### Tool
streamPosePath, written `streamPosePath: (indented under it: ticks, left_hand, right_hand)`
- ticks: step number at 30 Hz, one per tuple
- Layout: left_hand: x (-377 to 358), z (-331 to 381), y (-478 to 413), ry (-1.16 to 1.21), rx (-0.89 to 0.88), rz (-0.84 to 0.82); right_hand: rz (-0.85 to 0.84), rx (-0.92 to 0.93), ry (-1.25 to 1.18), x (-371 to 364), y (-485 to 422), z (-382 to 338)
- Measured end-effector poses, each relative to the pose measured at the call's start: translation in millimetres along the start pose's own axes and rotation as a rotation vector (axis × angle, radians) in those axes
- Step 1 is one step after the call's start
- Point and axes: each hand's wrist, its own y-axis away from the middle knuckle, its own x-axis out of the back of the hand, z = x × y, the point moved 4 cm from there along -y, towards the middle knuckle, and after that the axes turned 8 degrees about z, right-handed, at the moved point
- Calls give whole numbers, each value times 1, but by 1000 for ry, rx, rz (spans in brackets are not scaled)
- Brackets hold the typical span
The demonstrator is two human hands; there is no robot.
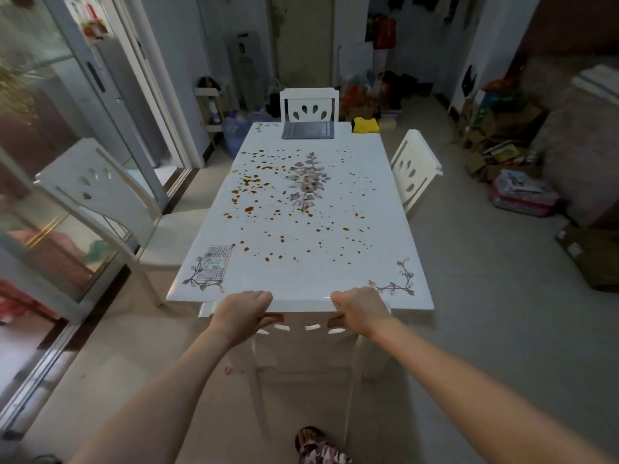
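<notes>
A white table [301, 286] with a flower print stretches away from me, its top spattered with many brown-orange drops [254, 182]. A white chair [301, 349] is tucked under the near end. My left hand [243, 316] grips the top of the chair's backrest on the left. My right hand [360, 311] grips the same backrest on the right, both just below the table's near edge. A yellow cloth [365, 125] lies at the far right corner, beside a grey mat [308, 130].
More white chairs stand at the left [100, 195], the right [413, 169] and the far end [310, 103]. Glass sliding doors run along the left. Boxes and bags [502, 152] crowd the floor at right. A water jug [234, 132] stands by the far left corner.
</notes>
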Motion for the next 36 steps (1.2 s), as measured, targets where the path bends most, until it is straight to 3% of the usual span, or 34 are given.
streamPosePath:
  ticks: [7, 11, 18, 25, 36]
  left_hand:
    - [2, 0, -4, -14, 40, 2]
    - [-1, 2, 2, 1, 39, 57]
    - [3, 18, 22, 11, 13, 213]
    - [12, 41, 52, 31, -4, 258]
    - [-7, 66, 110, 34, -4, 40]
  right_hand:
    - [133, -6, -54, -1, -1, 4]
    - [259, 88, 3, -4, 5, 1]
    - [347, 91, 62, -13, 26, -7]
    - [376, 107, 39, -25, 59, -25]
    - [301, 45, 37, -66, 105, -57]
